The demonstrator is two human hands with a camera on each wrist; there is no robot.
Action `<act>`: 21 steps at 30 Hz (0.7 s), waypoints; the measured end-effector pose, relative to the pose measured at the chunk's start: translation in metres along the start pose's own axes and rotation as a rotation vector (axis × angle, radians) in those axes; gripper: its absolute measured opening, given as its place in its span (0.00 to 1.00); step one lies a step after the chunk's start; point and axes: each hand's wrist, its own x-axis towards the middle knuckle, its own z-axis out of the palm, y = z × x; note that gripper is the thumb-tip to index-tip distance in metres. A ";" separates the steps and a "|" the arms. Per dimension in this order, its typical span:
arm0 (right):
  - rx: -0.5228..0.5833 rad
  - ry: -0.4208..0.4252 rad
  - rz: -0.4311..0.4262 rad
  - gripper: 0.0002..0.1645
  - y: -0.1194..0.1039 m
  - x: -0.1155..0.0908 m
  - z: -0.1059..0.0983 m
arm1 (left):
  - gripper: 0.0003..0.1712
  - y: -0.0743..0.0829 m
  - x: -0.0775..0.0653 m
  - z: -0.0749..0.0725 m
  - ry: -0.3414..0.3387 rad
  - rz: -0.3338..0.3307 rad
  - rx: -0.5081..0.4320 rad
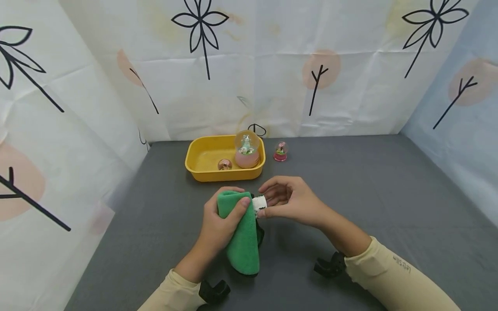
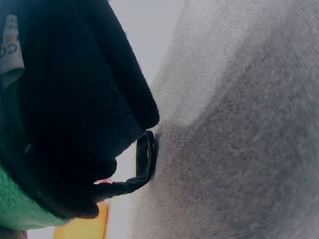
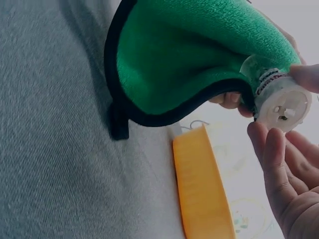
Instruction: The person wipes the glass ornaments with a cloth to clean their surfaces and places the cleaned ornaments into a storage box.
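My left hand grips a folded green cloth with dark edging, thumb pressed on its front. Wrapped at the cloth's upper edge is a small snow globe with a clear dome and a white base, lying on its side. The fingertips and thumb of my right hand pinch that white base. In the right wrist view the underside of the base faces the camera and shows a hole. The cloth covers most of the dome. In the left wrist view the dark underside of the cloth fills the left.
Behind the hands stands a yellow tray, holding a large snow globe with a pink base and a small round rose-coloured globe. A little pink-based snow globe stands right of the tray on the grey table.
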 end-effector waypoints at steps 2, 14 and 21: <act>0.026 -0.007 0.031 0.26 -0.002 0.000 0.000 | 0.13 0.000 0.000 0.000 0.000 0.004 -0.001; 0.106 -0.079 0.202 0.18 -0.005 -0.001 0.001 | 0.18 -0.002 -0.004 0.001 -0.002 0.022 0.018; 0.045 -0.079 0.045 0.23 -0.007 -0.002 0.001 | 0.16 -0.006 0.003 -0.003 0.091 0.040 0.023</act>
